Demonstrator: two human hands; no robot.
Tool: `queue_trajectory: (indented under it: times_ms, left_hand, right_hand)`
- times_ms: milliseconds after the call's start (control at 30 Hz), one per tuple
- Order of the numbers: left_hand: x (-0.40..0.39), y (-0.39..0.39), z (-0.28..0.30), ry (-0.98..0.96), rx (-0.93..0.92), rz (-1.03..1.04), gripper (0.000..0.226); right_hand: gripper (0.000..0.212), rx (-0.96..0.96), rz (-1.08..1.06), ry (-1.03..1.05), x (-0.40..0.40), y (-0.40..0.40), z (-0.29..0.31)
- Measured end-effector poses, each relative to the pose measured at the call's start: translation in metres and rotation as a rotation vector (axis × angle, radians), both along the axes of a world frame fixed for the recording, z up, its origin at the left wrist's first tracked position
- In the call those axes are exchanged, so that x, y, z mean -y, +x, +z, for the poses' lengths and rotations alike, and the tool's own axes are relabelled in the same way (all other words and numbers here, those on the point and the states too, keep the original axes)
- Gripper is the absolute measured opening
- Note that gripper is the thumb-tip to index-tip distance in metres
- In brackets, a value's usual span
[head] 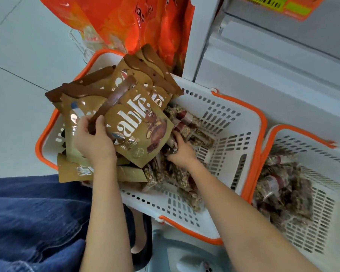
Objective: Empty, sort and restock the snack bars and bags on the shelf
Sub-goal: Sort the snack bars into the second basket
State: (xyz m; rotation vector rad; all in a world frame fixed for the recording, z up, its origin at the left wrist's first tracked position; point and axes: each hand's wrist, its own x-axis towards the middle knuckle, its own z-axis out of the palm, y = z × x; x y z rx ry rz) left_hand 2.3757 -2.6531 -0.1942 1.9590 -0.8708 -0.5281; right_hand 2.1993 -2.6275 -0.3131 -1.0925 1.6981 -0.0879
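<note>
Several gold-brown Sablé snack bags (137, 130) stand fanned out over the left half of a white basket (230, 122) with an orange rim. My left hand (93, 138) grips the brown top strip of the front bag and lifts the stack. My right hand (180, 149) reaches under the bags and grips a clear-wrapped granola bar (173, 143). More granola bars (192, 124) lie loose on the basket floor. A second white basket (322, 189) to the right holds several of the same bars (283, 185).
A large orange snack bag (137, 22) hangs behind the basket. The white shelf unit (273, 61) rises at the right, with a yellow-orange price tag (279, 4) at the top. My knee in blue denim (33, 218) fills the lower left. Pale floor tiles lie to the left.
</note>
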Motion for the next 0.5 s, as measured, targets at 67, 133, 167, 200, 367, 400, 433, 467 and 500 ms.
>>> queue_trajectory:
  times_ms: [67,133,167,200,367,400,433,467,500]
  left_hand:
    - [0.001,0.001,0.001,-0.018,0.040,0.025,0.006]
    - [0.005,0.003,0.003,-0.011,0.085,0.029,0.010]
    - [0.007,0.003,0.004,-0.023,0.094,0.029,0.012]
    - [0.008,0.001,0.007,-0.046,0.087,0.027,0.014]
    - [0.003,-0.007,0.024,-0.118,0.054,0.072,0.016]
    - [0.002,-0.009,0.029,-0.127,0.064,0.073,0.016]
    - [0.000,-0.013,0.035,-0.131,0.077,0.061,0.016]
    - [-0.003,-0.018,0.040,-0.136,0.081,0.030,0.016]
    - [-0.005,-0.023,0.046,-0.138,0.080,-0.020,0.015]
  right_hand:
    - [0.086,0.108,-0.080,0.018,-0.004,-0.005,0.006]
    - [0.081,0.209,-0.167,0.074,-0.012,-0.014,0.017]
    - [0.081,0.252,-0.209,0.116,-0.018,-0.020,0.024]
    - [0.081,0.289,-0.244,0.150,-0.024,-0.026,0.033]
    - [0.086,0.348,-0.413,-0.019,-0.067,-0.070,0.070]
    - [0.087,0.363,-0.480,-0.076,-0.073,-0.079,0.078]
    - [0.088,0.400,-0.573,-0.107,-0.079,-0.086,0.089]
    - [0.086,0.440,-0.640,-0.139,-0.083,-0.093,0.100]
    - [0.083,0.457,-0.674,-0.191,-0.085,-0.098,0.113]
